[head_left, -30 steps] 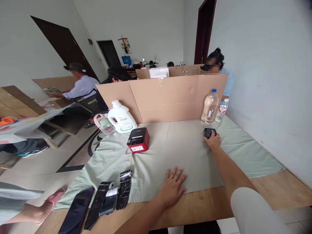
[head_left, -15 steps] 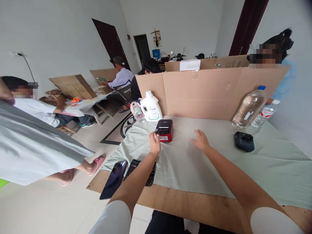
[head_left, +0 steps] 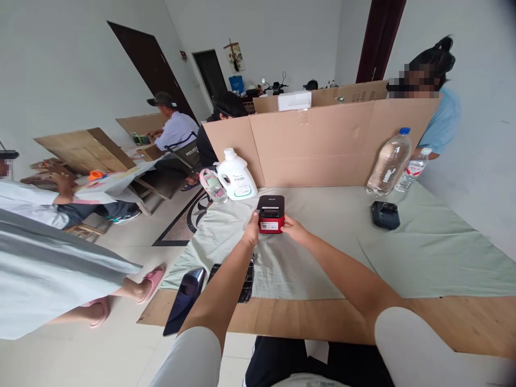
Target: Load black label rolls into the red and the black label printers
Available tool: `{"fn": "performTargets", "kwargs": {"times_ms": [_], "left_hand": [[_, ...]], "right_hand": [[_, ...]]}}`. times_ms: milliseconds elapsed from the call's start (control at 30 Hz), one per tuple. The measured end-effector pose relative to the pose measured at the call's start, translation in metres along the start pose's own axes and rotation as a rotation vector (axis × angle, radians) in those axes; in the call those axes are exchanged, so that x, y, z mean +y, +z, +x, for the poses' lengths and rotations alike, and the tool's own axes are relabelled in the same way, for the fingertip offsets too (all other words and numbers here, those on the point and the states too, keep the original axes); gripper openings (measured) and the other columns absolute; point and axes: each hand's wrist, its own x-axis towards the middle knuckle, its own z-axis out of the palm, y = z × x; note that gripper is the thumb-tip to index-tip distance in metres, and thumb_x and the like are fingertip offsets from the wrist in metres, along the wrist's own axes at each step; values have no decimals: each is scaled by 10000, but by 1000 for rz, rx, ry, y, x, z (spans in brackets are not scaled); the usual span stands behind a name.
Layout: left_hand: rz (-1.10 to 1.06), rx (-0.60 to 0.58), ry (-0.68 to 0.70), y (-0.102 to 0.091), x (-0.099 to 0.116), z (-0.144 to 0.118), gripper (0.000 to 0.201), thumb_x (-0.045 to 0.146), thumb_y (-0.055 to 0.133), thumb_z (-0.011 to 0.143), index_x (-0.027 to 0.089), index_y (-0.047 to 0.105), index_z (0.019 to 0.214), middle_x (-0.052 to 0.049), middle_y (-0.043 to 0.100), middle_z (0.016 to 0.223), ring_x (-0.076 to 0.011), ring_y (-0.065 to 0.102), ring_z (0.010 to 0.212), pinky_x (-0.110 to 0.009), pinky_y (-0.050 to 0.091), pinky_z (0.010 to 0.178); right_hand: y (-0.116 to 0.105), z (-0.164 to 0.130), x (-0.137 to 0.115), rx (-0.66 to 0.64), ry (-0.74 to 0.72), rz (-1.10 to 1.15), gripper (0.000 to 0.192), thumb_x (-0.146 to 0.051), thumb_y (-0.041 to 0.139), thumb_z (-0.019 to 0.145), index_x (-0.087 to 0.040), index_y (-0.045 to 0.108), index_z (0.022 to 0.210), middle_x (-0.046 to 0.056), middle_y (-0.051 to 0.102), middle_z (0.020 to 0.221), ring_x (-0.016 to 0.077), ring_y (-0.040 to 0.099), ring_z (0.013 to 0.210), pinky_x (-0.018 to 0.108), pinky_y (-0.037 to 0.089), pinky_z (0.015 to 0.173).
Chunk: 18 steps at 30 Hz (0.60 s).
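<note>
A small red and black box that looks like a label printer (head_left: 271, 214) stands on the cloth-covered table, with a slot on top and a white sticker on its near side. My left hand (head_left: 251, 228) is closed against its left side. From the right, my right hand (head_left: 294, 228) grips the opposite side, fingers partly hidden behind the box. Under my left forearm lies a dark phone (head_left: 185, 301), beside a black item with a marbled pattern (head_left: 246, 282), partly covered by the arm. A compact black device (head_left: 385, 215) sits farther right.
A white jug (head_left: 237, 180) and a pink-topped clear bottle (head_left: 215, 188) stand behind left. Two clear bottles, one large (head_left: 389, 164), are at back right. A cardboard panel (head_left: 314, 145) closes the far edge. Someone in pink slippers (head_left: 153, 282) stands left; others sit around.
My right hand has come left from above the cloth to the printer's right side. Both hands now hold the printer, which faces me more squarely. The view has turned slightly right.
</note>
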Motion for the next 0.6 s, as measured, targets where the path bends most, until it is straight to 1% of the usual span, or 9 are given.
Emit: {"fn": "performTargets", "kwargs": {"times_ms": [67,100,167,233,333,400,467,533,600], "left_hand": [[-4,-84,43,17,0,-22,402,450,471,915,215,563,1228,-40,606,1269,-229,509,1232,-394,404,1049],[-8,-127,49,26,-1,-35,415,456,491,906,225,557,1244,-36,585,1300,-232,486,1257,-399,388,1065],[-16,-189,41,45,-8,-63,453,466,524,889,242,531,1283,-29,536,1360,-236,434,1306,-409,346,1099],[-11,-212,23,63,-19,-95,504,481,539,879,260,487,1330,-18,466,1425,-230,350,1366,-402,288,1135],[23,-247,-27,82,-41,-142,573,508,525,879,277,412,1391,1,320,1518,-218,203,1430,-383,203,1173],[54,-281,-45,88,-54,-167,598,521,493,890,277,367,1421,2,248,1547,-215,155,1442,-378,176,1182],[98,-308,-49,89,-63,-185,605,522,468,901,281,335,1439,1,217,1557,-217,143,1444,-381,173,1186],[134,-320,-32,87,-68,-194,595,509,463,907,284,332,1442,-4,227,1554,-224,160,1440,-386,180,1187],[142,-326,-19,82,-69,-196,574,494,474,906,286,360,1429,-11,265,1541,-234,197,1431,-395,195,1184]], "right_hand": [[-28,-25,-6,-85,24,54,650,-262,647,720,-265,482,1349,19,627,1242,255,561,1169,478,441,993],[-43,-39,-9,-102,32,64,653,-254,636,723,-273,475,1356,13,597,1287,254,535,1203,476,423,1014],[-72,-69,-14,-65,46,45,654,-261,621,726,-282,470,1362,5,554,1340,256,502,1239,478,406,1030],[-99,-101,-17,-17,48,14,656,-279,610,726,-284,466,1366,6,520,1376,260,486,1255,483,404,1029],[-128,-148,-17,32,48,-28,656,-308,599,726,-284,465,1367,15,490,1406,258,477,1266,479,413,1020],[-139,-176,-14,49,63,-42,657,-319,601,724,-278,467,1366,30,493,1404,255,489,1256,475,423,1012],[-144,-199,-9,63,81,-57,646,-318,608,727,-271,478,1358,47,516,1383,255,507,1242,478,425,1009],[-144,-216,-4,90,82,-74,628,-315,610,735,-271,486,1349,56,531,1369,254,513,1236,476,428,1007],[-142,-223,0,129,71,-85,588,-330,597,760,-276,496,1337,59,540,1360,249,528,1218,465,445,991]]}}
